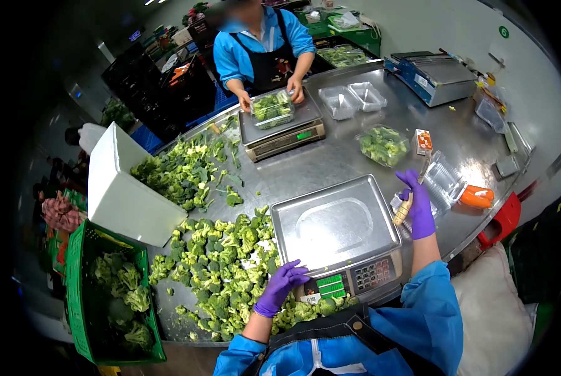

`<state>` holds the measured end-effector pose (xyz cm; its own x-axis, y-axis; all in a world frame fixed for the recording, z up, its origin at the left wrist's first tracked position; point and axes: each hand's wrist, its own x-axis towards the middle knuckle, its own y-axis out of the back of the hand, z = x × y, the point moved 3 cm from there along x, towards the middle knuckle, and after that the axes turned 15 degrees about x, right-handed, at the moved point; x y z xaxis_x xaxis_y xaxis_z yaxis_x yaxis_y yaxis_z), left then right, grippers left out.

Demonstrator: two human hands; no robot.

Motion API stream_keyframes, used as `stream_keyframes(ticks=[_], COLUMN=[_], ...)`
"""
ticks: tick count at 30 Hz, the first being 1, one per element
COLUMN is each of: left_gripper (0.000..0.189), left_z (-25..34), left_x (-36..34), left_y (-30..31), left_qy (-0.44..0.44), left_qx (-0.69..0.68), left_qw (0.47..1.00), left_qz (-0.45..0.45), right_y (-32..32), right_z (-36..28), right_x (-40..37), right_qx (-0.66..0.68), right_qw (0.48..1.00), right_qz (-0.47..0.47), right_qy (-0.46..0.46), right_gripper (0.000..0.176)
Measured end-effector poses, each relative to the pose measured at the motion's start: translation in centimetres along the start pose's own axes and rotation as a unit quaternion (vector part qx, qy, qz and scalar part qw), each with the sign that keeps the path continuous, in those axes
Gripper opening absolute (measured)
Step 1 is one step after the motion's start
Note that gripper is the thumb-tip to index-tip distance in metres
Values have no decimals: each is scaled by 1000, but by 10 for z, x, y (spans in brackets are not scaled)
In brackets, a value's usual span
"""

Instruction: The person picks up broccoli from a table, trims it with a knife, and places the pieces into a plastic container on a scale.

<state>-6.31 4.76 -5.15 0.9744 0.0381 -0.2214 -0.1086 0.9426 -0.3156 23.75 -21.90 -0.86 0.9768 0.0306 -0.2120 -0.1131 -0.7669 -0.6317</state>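
Observation:
My left hand (pixel 283 287), in a purple glove, is over the near left corner of the bare scale tray (pixel 337 222), fingers apart and holding nothing. At the tray's right side my right hand (pixel 417 203), also gloved in purple, grips a knife (pixel 403 210) by its wooden handle, the blade pointing away. Clear plastic boxes (pixel 444 178) lie just beyond this hand. Loose broccoli florets (pixel 221 269) cover the table left of the scale. The scale's display (pixel 332 286) glows green.
Across the table a co-worker (pixel 265 47) holds a box of broccoli (pixel 272 109) on another scale (pixel 287 147). A white foam box (pixel 127 182) and green crate (pixel 80 294) stand left. A filled box (pixel 382 145), orange packet (pixel 478 196) and blue machine (pixel 431 75) are right.

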Motion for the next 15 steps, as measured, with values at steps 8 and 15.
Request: stream_keyframes(ticks=[8, 15], left_gripper=[71, 69], left_z=[-9, -8], left_x=[-2, -10], left_y=[-34, -41], left_qy=[21, 23], left_qx=[71, 84], left_qw=[993, 992], left_qz=[-94, -96], right_y=[102, 137], right_z=[13, 1], right_x=[-27, -43], right_qx=[-625, -717], right_qw=[731, 677], right_qz=[39, 34], right_qy=[269, 165], right_gripper=[26, 31])
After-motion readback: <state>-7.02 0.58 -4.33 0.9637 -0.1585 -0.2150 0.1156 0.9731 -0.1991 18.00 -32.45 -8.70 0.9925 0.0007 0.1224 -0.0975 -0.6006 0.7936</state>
